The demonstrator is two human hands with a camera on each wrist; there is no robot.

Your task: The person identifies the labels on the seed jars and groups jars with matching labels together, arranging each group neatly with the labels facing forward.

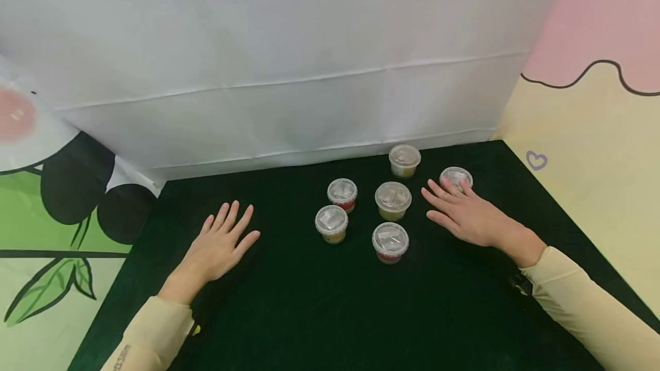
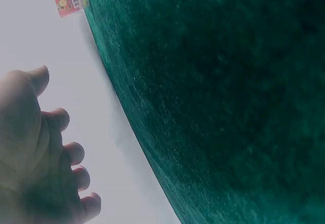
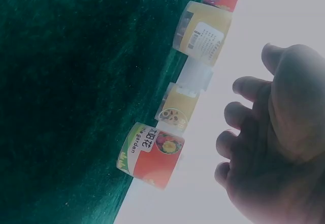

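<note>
Several small lidded plastic cups with printed labels stand on a dark green cloth. My left hand (image 1: 212,249) is spread over the cloth to their left, holding nothing. My right hand (image 1: 476,219) is spread at their right, its fingertips overlapping the rightmost cup (image 1: 456,174) in the head view. Closest to its thumb side are a yellowish cup (image 1: 393,199) and a red-labelled cup (image 1: 390,242). Farther left stand another yellow cup (image 1: 332,223) and a red one (image 1: 342,190). In the right wrist view, a red cup (image 3: 152,155) lies beyond the fingers.
At the back stands one more pale yellow cup (image 1: 404,159), near the white cloth wall (image 1: 289,62). The green tabletop (image 1: 319,314) reaches toward me. Printed panels flank it, with a yellow and pink one (image 1: 593,147) on the right.
</note>
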